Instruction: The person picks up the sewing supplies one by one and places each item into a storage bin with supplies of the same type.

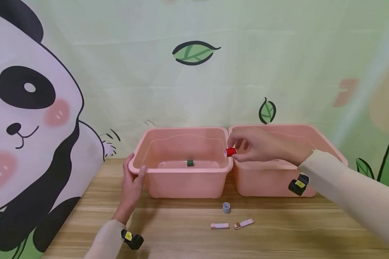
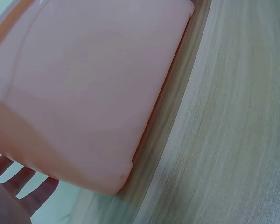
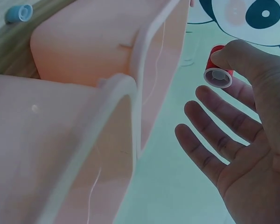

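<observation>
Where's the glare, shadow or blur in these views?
Head: pale streak down the right of the backdrop, possibly glare; soft shadow on the table near the left hand. Left wrist: darker shading toward the lower left of the left bin. Right wrist: small highlight on the right bin.

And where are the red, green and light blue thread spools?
Red thread spool (image 1: 231, 152), head view: middle of its red side.
Green thread spool (image 1: 190, 163), head view: its green side.
Light blue thread spool (image 1: 226, 209), head view: its near side.
</observation>
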Available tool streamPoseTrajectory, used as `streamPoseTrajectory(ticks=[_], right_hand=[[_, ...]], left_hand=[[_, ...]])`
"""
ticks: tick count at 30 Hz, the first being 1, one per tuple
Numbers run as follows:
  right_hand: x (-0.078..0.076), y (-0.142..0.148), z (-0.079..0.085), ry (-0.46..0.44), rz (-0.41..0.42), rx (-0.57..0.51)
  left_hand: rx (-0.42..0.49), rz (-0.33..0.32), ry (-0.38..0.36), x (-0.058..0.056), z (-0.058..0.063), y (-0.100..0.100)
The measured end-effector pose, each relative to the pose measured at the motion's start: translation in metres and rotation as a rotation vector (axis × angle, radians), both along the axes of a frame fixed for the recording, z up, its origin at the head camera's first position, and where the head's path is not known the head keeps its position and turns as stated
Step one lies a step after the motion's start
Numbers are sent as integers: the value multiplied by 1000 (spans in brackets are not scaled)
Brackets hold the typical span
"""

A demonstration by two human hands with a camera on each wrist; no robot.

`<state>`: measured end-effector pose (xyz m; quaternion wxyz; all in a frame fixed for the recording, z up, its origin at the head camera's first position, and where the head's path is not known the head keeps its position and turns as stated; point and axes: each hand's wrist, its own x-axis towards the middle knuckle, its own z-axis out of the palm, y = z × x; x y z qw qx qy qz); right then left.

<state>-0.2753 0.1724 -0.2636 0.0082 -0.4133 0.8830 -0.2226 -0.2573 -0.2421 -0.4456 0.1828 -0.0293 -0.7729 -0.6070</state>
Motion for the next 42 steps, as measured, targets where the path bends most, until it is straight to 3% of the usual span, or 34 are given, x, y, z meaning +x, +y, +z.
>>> streamPoseTrajectory(ticks=[11, 19, 26, 42], right_hand=[[-34, -26, 8, -33, 10, 19], [-54, -41, 19, -25, 0, 61], [-71, -50, 23, -104, -54, 95], [-102, -73, 10, -180, -148, 88]], left_hand=[[-27, 40, 0, -2, -3, 1], [-20, 29, 26, -4, -2, 1], [-32, 45, 14, -2, -3, 1], [-33, 51, 22, -1, -5, 1]])
